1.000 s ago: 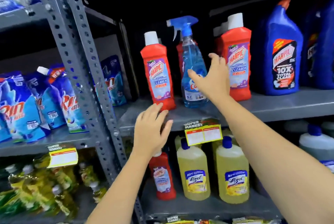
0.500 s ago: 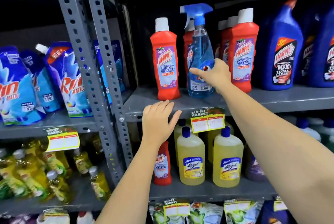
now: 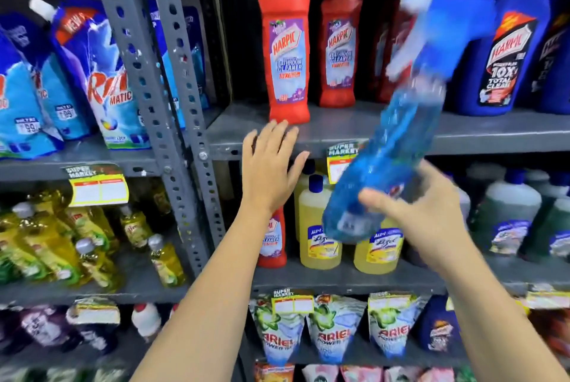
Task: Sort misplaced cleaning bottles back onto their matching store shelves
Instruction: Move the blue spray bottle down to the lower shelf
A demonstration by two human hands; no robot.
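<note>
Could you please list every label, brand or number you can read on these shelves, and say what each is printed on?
"HARPIC BATHROOM CLEANER": red bottle on the upper shelf.
"HARPIC 10X TOTAL CLEAN": blue bottle.
"MATIC" and "99": blue detergent pouches.
"SUPER MARKET": shelf price tag.
"ARIEL POWER": green-topped pouch.
Too blurred: the spray bottle in the right hand, and the yellow bottles.

Grey metal shelf [image 3: 339, 131] carries red Harpic bottles [image 3: 285, 51]; blue Harpic bottles [image 3: 505, 51] alongside.

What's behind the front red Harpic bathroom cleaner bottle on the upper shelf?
Behind the front red plastic Harpic bottle, a white cap of another bottle peeks past its own cap; that bottle's body is covered. A second red Harpic bottle stands further back, to its right.
</note>
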